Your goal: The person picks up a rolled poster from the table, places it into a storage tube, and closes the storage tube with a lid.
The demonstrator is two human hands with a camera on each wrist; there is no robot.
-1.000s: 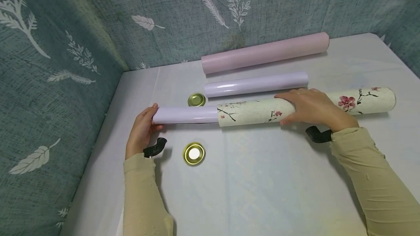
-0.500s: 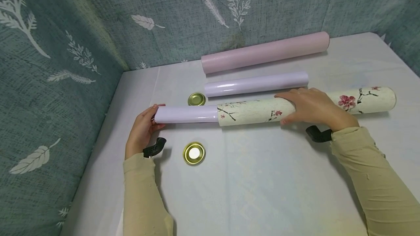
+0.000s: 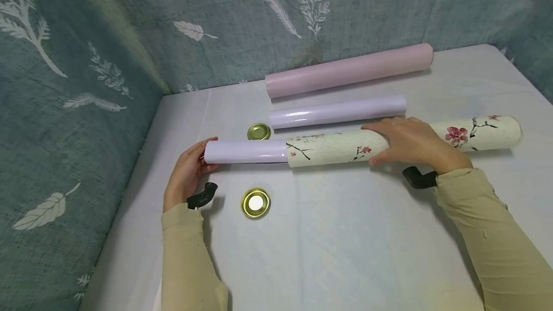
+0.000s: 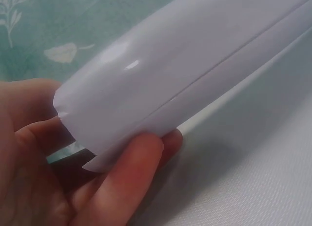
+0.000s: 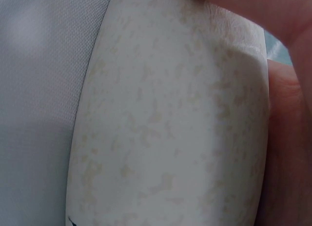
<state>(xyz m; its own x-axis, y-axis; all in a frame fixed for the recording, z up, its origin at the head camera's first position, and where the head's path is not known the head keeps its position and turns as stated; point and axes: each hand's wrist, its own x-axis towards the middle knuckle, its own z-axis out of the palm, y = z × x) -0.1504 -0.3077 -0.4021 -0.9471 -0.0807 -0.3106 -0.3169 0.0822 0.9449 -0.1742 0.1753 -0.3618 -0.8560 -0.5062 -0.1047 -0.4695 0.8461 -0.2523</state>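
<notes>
A glossy white paper roll (image 3: 246, 151) sticks out of the left end of a cream cardboard tube (image 3: 330, 148) printed with red blossoms. My left hand (image 3: 186, 172) holds the roll by its free end; in the left wrist view the thumb (image 4: 131, 177) presses its lower edge, where a long paper seam shows, and other fingers go behind the end. Farther right, my right hand (image 3: 416, 143) grips the tube from above, thumb on the near side. The right wrist view is filled by the tube's speckled surface (image 5: 165, 119). How far the roll reaches inside is hidden.
A second white roll (image 3: 337, 111) lies behind the tube, and a pink tube (image 3: 350, 70) behind that near the fabric wall (image 3: 242, 28). Two gold metal lids lie on the white table: one lid (image 3: 259, 131) behind the roll, another lid (image 3: 255, 203) in front with a white disc.
The roll's free end and the left fingers have shifted very slightly right, toward the tube. The right hand and the tube stay in place.
</notes>
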